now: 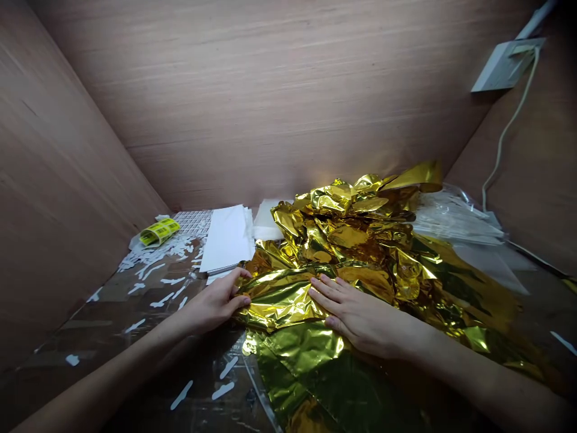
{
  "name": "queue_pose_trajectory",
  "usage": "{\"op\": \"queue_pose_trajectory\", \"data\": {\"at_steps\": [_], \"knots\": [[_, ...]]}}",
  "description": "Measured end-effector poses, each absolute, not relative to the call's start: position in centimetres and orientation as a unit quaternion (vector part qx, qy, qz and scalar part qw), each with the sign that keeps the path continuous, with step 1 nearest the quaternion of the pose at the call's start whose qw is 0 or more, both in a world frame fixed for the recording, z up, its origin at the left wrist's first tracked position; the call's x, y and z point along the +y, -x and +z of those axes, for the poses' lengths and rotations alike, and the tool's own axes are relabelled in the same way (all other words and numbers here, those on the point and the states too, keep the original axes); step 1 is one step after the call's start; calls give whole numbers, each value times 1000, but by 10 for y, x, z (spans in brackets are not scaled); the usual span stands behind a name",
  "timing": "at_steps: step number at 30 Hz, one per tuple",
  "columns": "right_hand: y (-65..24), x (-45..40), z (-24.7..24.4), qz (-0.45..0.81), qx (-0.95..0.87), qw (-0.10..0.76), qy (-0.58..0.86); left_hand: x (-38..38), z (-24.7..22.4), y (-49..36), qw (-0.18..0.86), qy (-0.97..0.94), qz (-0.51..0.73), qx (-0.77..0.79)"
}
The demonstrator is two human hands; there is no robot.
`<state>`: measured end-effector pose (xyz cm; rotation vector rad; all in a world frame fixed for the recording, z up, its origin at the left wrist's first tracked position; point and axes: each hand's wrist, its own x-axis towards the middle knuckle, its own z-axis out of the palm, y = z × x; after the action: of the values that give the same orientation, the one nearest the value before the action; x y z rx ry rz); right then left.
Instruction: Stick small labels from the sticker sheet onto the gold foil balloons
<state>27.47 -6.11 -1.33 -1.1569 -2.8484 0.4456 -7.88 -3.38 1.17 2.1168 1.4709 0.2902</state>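
Observation:
A large crumpled heap of shiny gold foil (347, 237) covers the middle and right of the work surface, with a flatter part spreading toward me. At the left end of a folded foil strip (279, 294), my left hand (225, 294) pinches the edge between thumb and fingers. My right hand (356, 310) lies flat on the same strip, fingers stretched out and pressing on the foil. Its thumb rests near the strip's lower edge. What lies beneath the foil is hidden.
Left of the foil is a stack of white paper (229, 237). A yellow label roll (159, 232) sits among white paper scraps (169, 252). Clear plastic bags (455, 213) lie at the back right. Wooden panels (288, 102) enclose the surface; a power socket box (507, 66) with a white cable (500, 144) hangs right.

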Motion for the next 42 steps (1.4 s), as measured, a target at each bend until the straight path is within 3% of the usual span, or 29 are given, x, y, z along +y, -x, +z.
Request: {"op": "queue_pose_trajectory", "data": {"at_steps": [9, 16, 19, 22, 29, 32, 42], "knots": [[-283, -57, -18, 191, -908, 17, 373, -53, 8, 112, 236, -817, 151, 504], [-282, -57, -18, 201, -904, 20, 376, -69, 13, 117, 28, -931, 168, 324], [-282, -58, -19, 189, -907, 25, 376, -65, 8, 109, -12, -952, 135, 276], [-283, -58, -20, 179, -909, 29, 375, -63, -1, 110, 51, -943, 134, 301], [-284, -57, -20, 184, -908, 27, 376, -76, -12, 125, 318, -721, 306, 535], [-285, -57, -22, 181, -908, 21, 377, -74, -12, 131, 401, -672, 339, 522], [-286, -55, -24, 180, -911, 27, 370, -69, -6, 144, 539, -618, 383, 424]]}}
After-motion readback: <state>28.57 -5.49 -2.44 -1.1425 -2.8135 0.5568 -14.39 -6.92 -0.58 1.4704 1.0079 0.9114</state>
